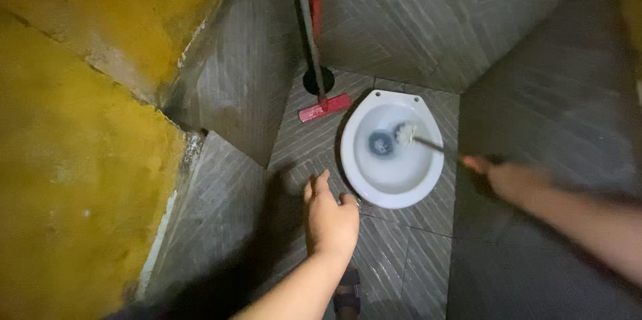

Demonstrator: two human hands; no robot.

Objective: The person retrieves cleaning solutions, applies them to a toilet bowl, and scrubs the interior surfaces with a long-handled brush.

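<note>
Head view: toilet brush (416, 138) slants from the right hand (498, 174), gripping its handle, up-left into the white toilet bowl (394, 186) (bristles near the drain). Left hand (329, 216) hovers empty, fingers loosely spread, just beside the rim. Red squeegee (324, 107) leans farther off.

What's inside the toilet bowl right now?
Inside the white toilet bowl are the dark drain hole and the pale brush head, its handle held by the right hand. Any water level is unclear. The left hand hangs outside the rim.
</note>
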